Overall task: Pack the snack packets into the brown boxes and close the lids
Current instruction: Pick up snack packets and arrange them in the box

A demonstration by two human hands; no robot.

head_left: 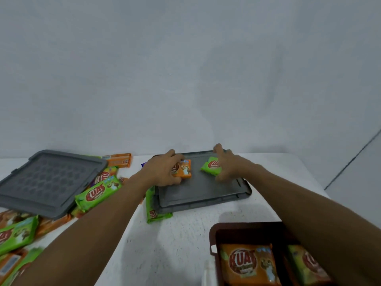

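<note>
Orange packet [184,171], glossy, in left hand [162,170] grip; green packet [209,167] in right hand [227,164] grip, over grey lid [199,193]

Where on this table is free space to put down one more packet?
Bare table lies between the centre grey lid, the brown box and the left forearm. Its near half, before the orange packet and green packet, is free. The left is crowded: loose packets pile around the other grey lid.

Brown box [214,232] cut off below.
</note>
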